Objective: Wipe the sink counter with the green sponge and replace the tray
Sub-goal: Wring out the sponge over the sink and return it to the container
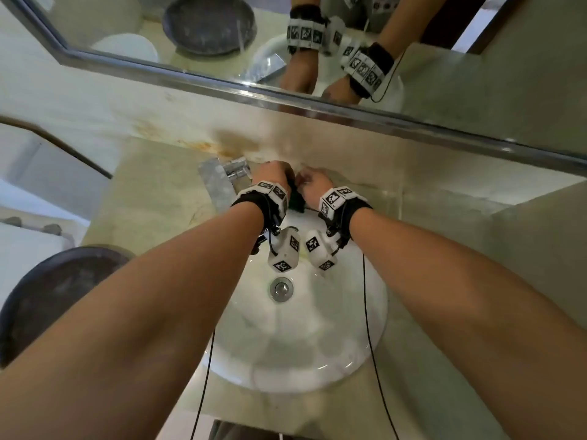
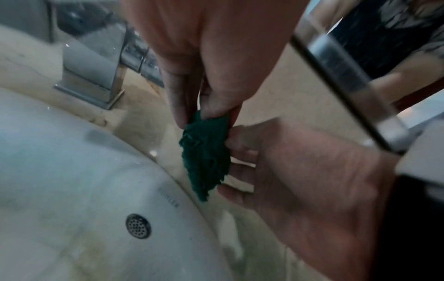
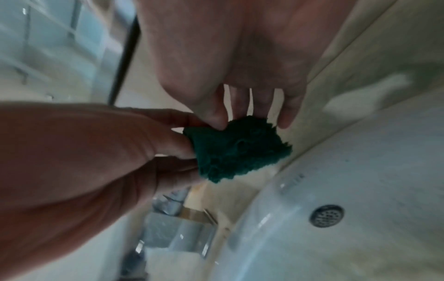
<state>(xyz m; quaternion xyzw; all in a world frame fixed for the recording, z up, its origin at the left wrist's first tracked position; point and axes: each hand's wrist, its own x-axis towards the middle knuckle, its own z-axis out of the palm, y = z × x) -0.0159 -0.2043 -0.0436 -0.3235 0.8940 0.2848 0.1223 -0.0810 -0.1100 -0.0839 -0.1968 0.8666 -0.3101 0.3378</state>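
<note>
The green sponge (image 2: 204,152) is held in the air between both hands, just above the back edge of the desk (image 1: 152,198), where the sink (image 1: 349,360) rim meets the stone, beside the faucet (image 1: 219,179). It is pinched at its top by the left hand (image 2: 199,62), thumb and fingers clamped on it. The right hand (image 2: 300,171) is closed on its other side, the fingertips pressed into the crumpled pad. The sponge appears ragged and folded, not flat.

A handover or a regrip is judged to be in progress. If one pinch is released before the other is firm, the sponge could be dropped into the sink. If the pad is left crumpled, only a small patch would be pressed to the desk, and the brown stains (image 1: 203,147) by the back wall might be missed. The tray (image 1: 60,296) is seen at the desk's left edge, not yet replaced.
</note>
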